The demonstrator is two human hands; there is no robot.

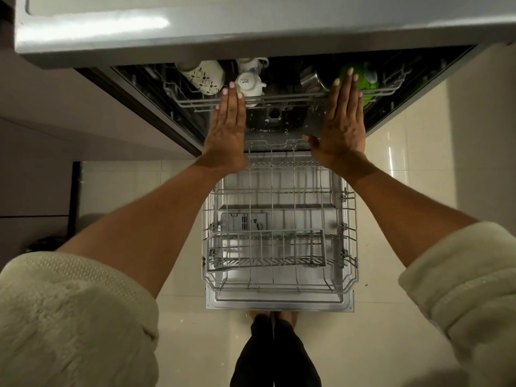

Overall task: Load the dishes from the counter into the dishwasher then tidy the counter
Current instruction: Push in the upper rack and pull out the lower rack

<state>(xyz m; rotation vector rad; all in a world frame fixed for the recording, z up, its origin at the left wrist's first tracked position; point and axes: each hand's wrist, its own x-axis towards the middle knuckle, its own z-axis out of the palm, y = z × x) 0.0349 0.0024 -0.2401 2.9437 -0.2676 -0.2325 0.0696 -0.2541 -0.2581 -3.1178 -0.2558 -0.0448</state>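
Two flat hands at the front edge of the upper rack (279, 100): left hand (227, 127) and right hand (344, 121) both spread, fingers straight and together, palms against the rack's front wire, gripping nothing. Looks like a push to slide the rack in, though that is a judgement only.

Beyond the left fingertips: a patterned white mug (205, 76) lying on its side, and just beside it, between the two hands but nearer the left, a small white cup (248, 83) turned bottom-up, with another white cup (251, 64) farther in. Just inside the right hand: steel cups (314, 79), dim and hard to count. Under and past the right fingertips: a green item (368, 85), partly hidden.

Below the wrists: lower rack (279, 191) pulled out over the open door (279, 305), holding only its cutlery basket (268, 251), with no dishes in it.

So roughly: upper rack loaded, lower rack not yet used. Counter (195, 32) visible only as its front edge overhead, top surface out of sight; cannot tell how many dishes remain there, nor whether tidying is begun.
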